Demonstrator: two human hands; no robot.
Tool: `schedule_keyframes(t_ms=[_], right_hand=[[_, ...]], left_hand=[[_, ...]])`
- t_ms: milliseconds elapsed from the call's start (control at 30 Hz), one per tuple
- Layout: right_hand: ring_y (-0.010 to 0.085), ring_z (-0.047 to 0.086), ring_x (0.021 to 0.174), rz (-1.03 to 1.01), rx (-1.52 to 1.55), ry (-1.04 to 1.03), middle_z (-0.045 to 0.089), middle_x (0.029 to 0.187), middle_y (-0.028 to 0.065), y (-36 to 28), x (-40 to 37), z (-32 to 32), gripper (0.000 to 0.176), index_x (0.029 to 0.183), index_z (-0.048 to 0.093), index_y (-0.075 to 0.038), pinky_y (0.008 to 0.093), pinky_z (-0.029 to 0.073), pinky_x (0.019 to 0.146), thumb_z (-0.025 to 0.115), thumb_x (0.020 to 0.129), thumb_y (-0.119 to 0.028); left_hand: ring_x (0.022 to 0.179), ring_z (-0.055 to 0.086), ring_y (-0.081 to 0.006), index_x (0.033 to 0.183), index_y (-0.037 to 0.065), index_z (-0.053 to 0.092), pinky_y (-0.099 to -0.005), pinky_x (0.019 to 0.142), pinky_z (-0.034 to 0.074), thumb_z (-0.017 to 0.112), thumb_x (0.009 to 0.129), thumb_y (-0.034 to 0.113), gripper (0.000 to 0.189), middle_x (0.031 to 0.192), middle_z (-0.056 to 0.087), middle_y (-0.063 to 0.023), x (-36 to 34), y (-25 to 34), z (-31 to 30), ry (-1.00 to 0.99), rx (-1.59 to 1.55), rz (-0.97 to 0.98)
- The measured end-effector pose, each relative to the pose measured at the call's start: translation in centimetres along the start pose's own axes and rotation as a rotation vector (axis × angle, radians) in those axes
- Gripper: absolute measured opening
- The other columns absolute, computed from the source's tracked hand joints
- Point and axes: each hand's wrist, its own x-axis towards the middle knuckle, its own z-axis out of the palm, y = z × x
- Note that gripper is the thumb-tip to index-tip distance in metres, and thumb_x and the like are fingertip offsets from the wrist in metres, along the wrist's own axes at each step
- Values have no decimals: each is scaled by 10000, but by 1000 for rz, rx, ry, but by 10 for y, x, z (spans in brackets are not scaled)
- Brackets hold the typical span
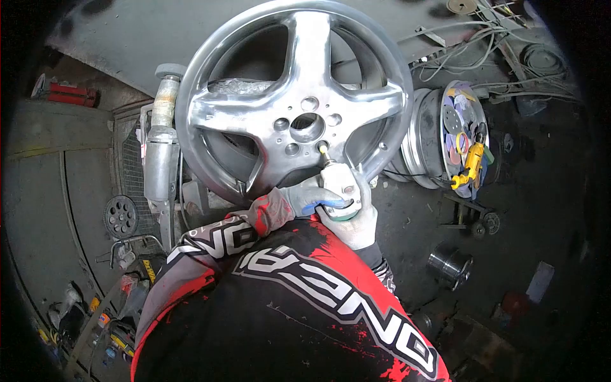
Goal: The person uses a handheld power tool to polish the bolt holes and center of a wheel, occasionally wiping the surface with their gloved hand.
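Both my hands together, clamped on the grinder (339, 180): left hand (296, 198) alongside, right hand (356, 223) beneath. Its tip touches the alloy wheel (305, 63) near the hub.

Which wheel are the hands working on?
The polished wheel in the middle: left hand and right hand hold a tool to it. The disc-filled rim beside it stands untouched.
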Motion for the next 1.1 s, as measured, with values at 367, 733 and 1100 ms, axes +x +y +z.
schedule_keyframes(t_ms=[367,733,1100], right_hand=[[373,698,989,-43,58,67,686,1100,208,-11,0,-6,932,1414,395,-115,439,591,825,884,634,-261],[382,696,988,-83,16,19,690,1093,208,-17,6,-12,921,1417,411,-103,445,591,818,878,639,-257],[376,698,989,-59,20,16,697,1059,217,-10,3,-2,937,1422,388,-134,440,588,837,878,636,-274]], left_hand=[[1244,540,-187,1381,24,476,-337,1060,433,615,871,-3,529,1325,566,-96,2,19,15,-28,147,129],[1182,598,-204,1377,38,482,-346,1028,475,596,876,8,515,1275,613,-104,3,21,14,3,-261,-86],[1171,605,-200,1356,37,491,-336,1017,480,588,885,10,481,1257,618,-103,0,9,10,61,-264,-72]])
